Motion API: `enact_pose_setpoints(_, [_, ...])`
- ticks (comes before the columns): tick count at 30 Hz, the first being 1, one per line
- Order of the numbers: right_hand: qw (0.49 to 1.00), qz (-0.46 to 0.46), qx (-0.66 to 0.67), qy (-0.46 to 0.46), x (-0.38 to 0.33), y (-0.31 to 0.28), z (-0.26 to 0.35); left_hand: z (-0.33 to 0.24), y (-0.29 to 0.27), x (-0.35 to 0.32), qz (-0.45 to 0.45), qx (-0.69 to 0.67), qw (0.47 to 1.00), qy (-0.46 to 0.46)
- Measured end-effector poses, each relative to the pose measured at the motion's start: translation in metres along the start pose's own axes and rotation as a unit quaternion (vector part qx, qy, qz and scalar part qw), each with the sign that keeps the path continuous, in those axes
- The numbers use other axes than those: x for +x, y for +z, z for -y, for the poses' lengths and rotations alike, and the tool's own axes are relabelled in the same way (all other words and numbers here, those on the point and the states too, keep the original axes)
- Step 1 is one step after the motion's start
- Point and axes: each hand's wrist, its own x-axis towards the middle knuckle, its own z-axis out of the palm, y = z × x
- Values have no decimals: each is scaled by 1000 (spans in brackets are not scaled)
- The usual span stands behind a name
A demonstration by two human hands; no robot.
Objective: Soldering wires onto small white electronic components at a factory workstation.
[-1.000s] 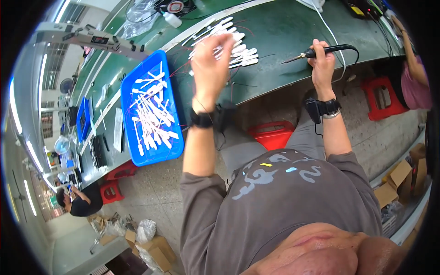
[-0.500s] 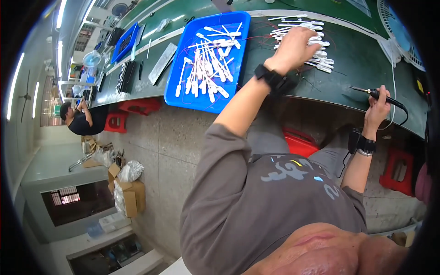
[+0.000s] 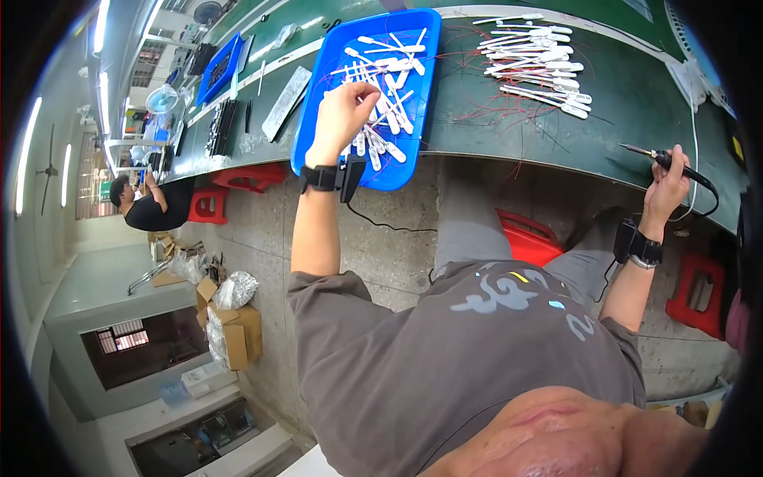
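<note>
My left hand (image 3: 343,119) is over the blue tray (image 3: 429,60), its thumb and fingertips drawn together in a pinch. Whether anything lies between them is too small to make out. Under and beside it in the tray are several white paddle-shaped plastic pieces (image 3: 395,151) with thin stems and fine red wires. A row of similar white pieces (image 3: 548,54) lies on the green bench to the right of the tray. At the bench's front edge, my right hand (image 3: 669,189) is closed around a soldering iron (image 3: 661,157), its metal tip pointing left.
A grey metal bar (image 3: 286,103) lies left of the tray on the green bench (image 3: 465,135). Behind my right hand, a white cable (image 3: 694,135) runs down from a fan. Red stools (image 3: 528,238) stand below the bench. Another person (image 3: 147,203) sits far left.
My left hand has moved left from the row of white pieces to above the blue tray. My right hand still holds the soldering iron in about the same place.
</note>
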Motion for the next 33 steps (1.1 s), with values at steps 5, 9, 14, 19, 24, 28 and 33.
enact_pose_setpoints(5, [1000,-14,-17,-5,-2,-2,11,14,31,45,56,72,996,-10])
enact_pose_setpoints(9, [1000,-4,-22,-15,-4,-1,2,17,38,48,69,70,995,-16])
enact_pose_setpoints(14, [1000,0,-23,-8,0,-2,4,20,45,54,6,88,996,-28])
enact_pose_setpoints(19, [1000,11,-20,-20,1,-7,3,12,35,64,122,168,976,-73])
enact_pose_setpoints(24, [1000,10,-15,-15,-1,-3,3,24,49,73,75,128,988,-43])
enact_pose_setpoints(28, [1000,7,-18,-12,0,-3,2,18,52,77,57,92,993,-51])
enact_pose_setpoints(33, [999,13,-26,-21,2,-7,3,9,51,89,98,50,989,-97])
